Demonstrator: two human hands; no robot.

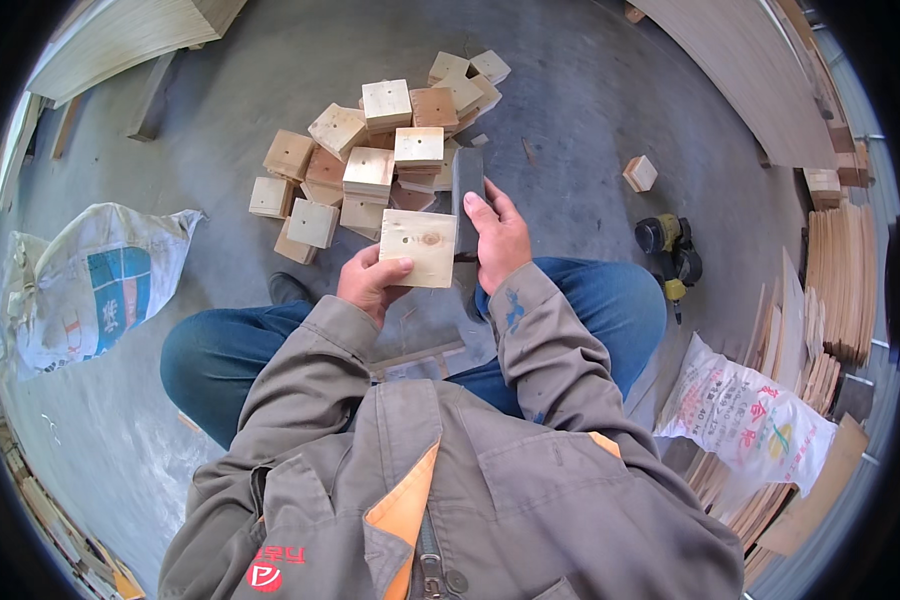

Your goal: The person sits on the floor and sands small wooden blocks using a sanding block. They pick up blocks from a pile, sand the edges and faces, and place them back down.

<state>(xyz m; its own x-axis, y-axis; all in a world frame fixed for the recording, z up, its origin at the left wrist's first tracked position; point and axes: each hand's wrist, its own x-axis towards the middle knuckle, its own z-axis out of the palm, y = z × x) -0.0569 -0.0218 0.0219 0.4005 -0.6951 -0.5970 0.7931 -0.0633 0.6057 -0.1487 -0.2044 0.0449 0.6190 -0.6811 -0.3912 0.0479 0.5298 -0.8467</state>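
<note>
Grey concrete workshop floor (590, 90), with pale plywood sheets (740, 80) leaning at upper right. Person seated, blue-jeaned knees apart, grey work jacket. Left hand (372, 282) grips a square pale wooden block with a knot in its face (419, 247) by the lower left corner, thumb on the front face; the block is held flat toward the camera between the knees. Right hand (500, 238) is closed around a dark grey rectangular sanding block (467, 190), which touches the wooden block's right edge. Just beyond the hands lies a loose pile of similar square wooden blocks (370, 165). Yellow-and-black power tool (670, 255) on the floor to the right. White woven sacks at left (90, 285) and lower right (745, 415).
</note>
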